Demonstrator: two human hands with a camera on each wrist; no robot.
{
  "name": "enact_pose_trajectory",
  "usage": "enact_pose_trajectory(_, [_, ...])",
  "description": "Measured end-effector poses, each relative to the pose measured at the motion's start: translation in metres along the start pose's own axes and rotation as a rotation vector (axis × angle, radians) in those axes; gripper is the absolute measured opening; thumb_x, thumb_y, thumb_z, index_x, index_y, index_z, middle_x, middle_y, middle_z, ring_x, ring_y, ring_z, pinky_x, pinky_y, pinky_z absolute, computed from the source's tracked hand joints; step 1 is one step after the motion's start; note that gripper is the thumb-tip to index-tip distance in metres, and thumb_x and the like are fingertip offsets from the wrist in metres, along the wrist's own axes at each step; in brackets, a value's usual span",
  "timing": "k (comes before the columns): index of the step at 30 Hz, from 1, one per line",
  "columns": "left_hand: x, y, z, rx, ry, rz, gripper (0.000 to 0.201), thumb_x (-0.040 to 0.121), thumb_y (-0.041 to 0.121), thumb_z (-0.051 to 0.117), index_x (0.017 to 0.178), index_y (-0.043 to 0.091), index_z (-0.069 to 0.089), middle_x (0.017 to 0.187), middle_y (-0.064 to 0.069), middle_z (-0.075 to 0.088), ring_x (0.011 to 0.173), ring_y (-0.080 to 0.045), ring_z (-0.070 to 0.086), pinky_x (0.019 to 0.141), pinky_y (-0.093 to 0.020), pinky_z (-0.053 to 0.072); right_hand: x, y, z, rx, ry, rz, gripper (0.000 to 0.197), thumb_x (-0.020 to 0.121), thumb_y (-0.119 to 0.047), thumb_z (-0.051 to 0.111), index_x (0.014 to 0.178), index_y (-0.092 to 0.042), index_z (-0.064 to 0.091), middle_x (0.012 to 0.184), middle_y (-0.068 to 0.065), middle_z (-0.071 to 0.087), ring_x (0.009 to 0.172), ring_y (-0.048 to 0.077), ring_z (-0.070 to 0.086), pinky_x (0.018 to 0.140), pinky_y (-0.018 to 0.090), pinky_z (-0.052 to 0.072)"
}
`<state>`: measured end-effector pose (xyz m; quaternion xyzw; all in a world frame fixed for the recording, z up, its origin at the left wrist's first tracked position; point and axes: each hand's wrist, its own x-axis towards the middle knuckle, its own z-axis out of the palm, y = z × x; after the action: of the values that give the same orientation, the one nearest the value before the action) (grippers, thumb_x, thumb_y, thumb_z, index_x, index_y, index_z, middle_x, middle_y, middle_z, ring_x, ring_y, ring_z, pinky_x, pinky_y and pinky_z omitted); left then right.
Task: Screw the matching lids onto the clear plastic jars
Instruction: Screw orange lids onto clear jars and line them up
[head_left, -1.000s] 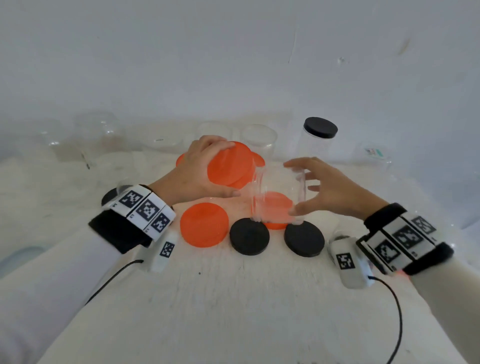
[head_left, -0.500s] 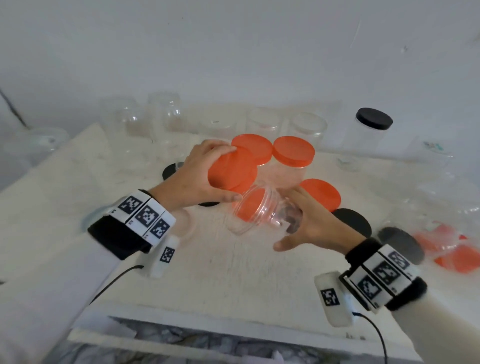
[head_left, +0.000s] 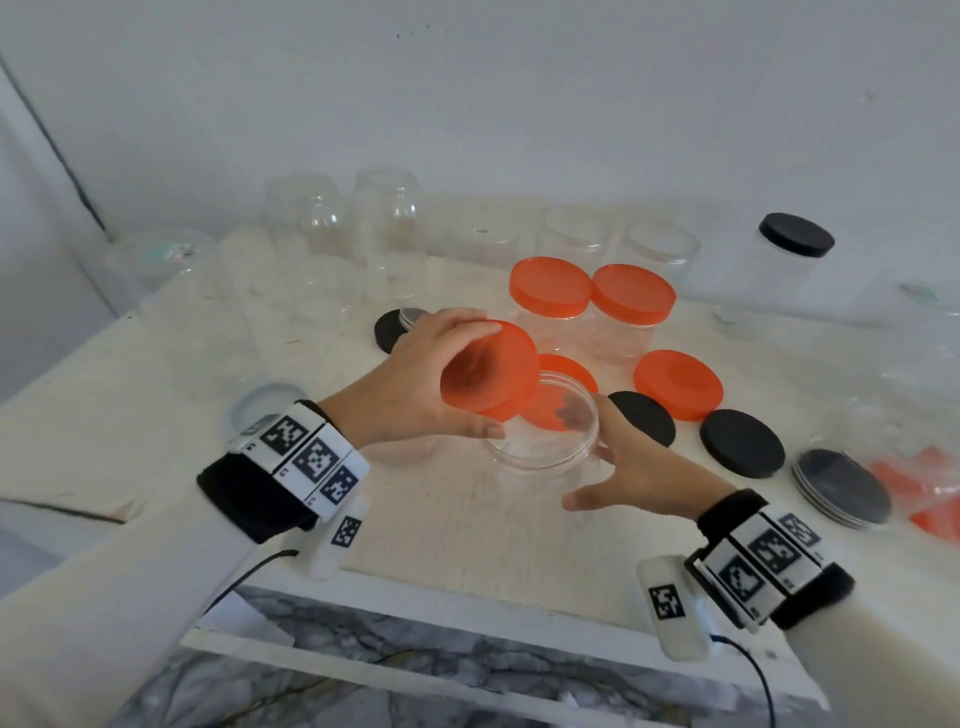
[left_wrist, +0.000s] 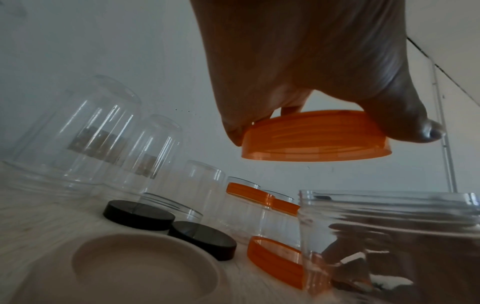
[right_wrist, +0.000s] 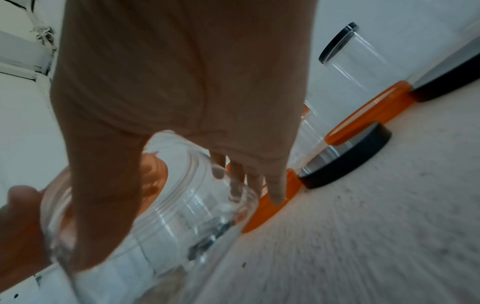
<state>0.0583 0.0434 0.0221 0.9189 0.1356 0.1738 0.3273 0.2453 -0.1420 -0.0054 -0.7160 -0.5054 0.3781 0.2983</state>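
We see a translucent orange round plastic lid (head_left: 491, 366) above a clear, colourless plastic jar (head_left: 540, 441). Two more clear jars wear orange caps (head_left: 550, 287), and a tall clear jar carries a matte black cap (head_left: 796, 234). Flat black discs (head_left: 742, 442) and a loose orange lid (head_left: 678, 384) dot the off-white, speckled worktop (head_left: 467, 525). Black-and-white checkered marker bands (head_left: 311, 460) wrap both wrists over cream sleeves (head_left: 104, 623); the wall is pale grey.
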Motion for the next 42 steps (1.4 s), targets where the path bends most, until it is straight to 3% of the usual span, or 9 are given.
enact_pose_trajectory(7, [-0.005, 0.007, 0.005, -0.022, -0.038, -0.001, 0.112, 0.045, 0.090, 0.053, 0.137, 0.028, 0.035, 0.142, 0.013, 0.025, 0.132, -0.009, 0.023, 0.112, -0.048, 0.024, -0.002, 0.001, 0.005, 0.060, -0.016, 0.020, 0.100, 0.066, -0.019, 0.084, 0.143, -0.025, 0.021, 0.143, -0.013, 0.034, 0.131, 0.003, 0.034, 0.095, 0.011, 0.037])
enact_pose_trajectory(12, [-0.006, 0.014, 0.013, -0.034, -0.042, 0.013, 0.108, 0.045, 0.089, 0.052, 0.131, 0.025, 0.037, 0.144, 0.010, 0.028, 0.129, -0.009, 0.027, 0.109, -0.038, 0.027, 0.000, 0.003, 0.008, 0.090, 0.025, 0.049, 0.089, 0.062, -0.015, 0.086, 0.133, -0.023, 0.034, 0.129, -0.011, 0.045, 0.122, 0.002, 0.043, 0.085, 0.016, 0.047])
enact_pose_trajectory(17, [-0.007, 0.027, 0.027, 0.047, -0.138, 0.065, 0.110, 0.044, 0.081, 0.057, 0.134, 0.021, 0.037, 0.149, 0.008, 0.025, 0.122, 0.005, 0.017, 0.107, -0.030, 0.019, -0.001, 0.006, 0.010, 0.162, 0.059, 0.063, 0.082, 0.060, -0.010, 0.086, 0.126, -0.022, 0.039, 0.126, -0.006, 0.052, 0.120, 0.007, 0.049, 0.095, 0.026, 0.047])
enact_pose_trajectory(24, [0.000, 0.039, 0.041, 0.141, -0.189, 0.080, 0.098, 0.055, 0.062, 0.075, 0.134, 0.019, 0.038, 0.152, 0.005, 0.022, 0.135, -0.008, 0.016, 0.110, -0.033, 0.012, -0.002, 0.003, 0.011, 0.186, 0.063, 0.047, 0.086, 0.062, -0.007, 0.085, 0.130, -0.022, 0.035, 0.128, -0.006, 0.049, 0.119, 0.007, 0.048, 0.092, 0.025, 0.048])
enact_pose_trajectory(34, [0.002, 0.038, 0.046, 0.182, -0.193, 0.074, 0.091, 0.058, 0.054, 0.079, 0.133, 0.020, 0.040, 0.151, 0.006, 0.023, 0.135, -0.006, 0.016, 0.112, -0.034, 0.014, -0.001, 0.006, 0.012, 0.178, 0.053, 0.024, 0.091, 0.062, -0.009, 0.086, 0.134, -0.022, 0.031, 0.130, -0.007, 0.046, 0.122, 0.008, 0.046, 0.092, 0.024, 0.048])
enact_pose_trajectory(36, [0.002, 0.037, 0.045, 0.163, -0.199, 0.071, 0.094, 0.057, 0.052, 0.080, 0.134, 0.020, 0.039, 0.151, 0.008, 0.021, 0.134, -0.003, 0.014, 0.113, -0.031, 0.016, -0.001, 0.006, 0.010, 0.151, 0.035, 0.024, 0.093, 0.062, -0.011, 0.086, 0.135, -0.022, 0.029, 0.132, -0.007, 0.044, 0.125, 0.009, 0.044, 0.093, 0.022, 0.046])
enact_pose_trajectory(39, [-0.002, 0.033, 0.041, 0.029, -0.177, 0.058, 0.106, 0.051, 0.047, 0.084, 0.139, 0.030, 0.026, 0.142, 0.029, 0.009, 0.127, 0.009, 0.009, 0.105, -0.008, 0.012, -0.005, 0.001, 0.001, 0.025, -0.023, 0.025, 0.108, 0.060, -0.019, 0.088, 0.141, -0.024, 0.017, 0.137, -0.009, 0.034, 0.127, 0.007, 0.036, 0.104, 0.024, 0.036])
enact_pose_trajectory(40, [-0.004, 0.029, 0.040, -0.044, -0.162, 0.022, 0.111, 0.049, 0.043, 0.085, 0.137, 0.035, 0.019, 0.138, 0.031, 0.011, 0.127, 0.009, 0.012, 0.103, -0.006, 0.014, -0.007, -0.003, -0.004, -0.030, -0.024, 0.021, 0.114, 0.058, -0.024, 0.088, 0.143, -0.025, 0.013, 0.138, -0.009, 0.030, 0.127, 0.006, 0.033, 0.106, 0.025, 0.033])
enact_pose_trajectory(42, [-0.010, 0.019, 0.038, -0.170, -0.153, -0.081, 0.117, 0.049, 0.032, 0.090, 0.137, 0.037, 0.012, 0.142, 0.021, 0.018, 0.129, 0.004, 0.019, 0.103, -0.013, 0.020, -0.012, -0.017, -0.016, -0.132, 0.005, -0.006, 0.117, 0.055, -0.035, 0.086, 0.144, -0.028, 0.010, 0.141, -0.009, 0.025, 0.128, 0.006, 0.030, 0.107, 0.026, 0.031])
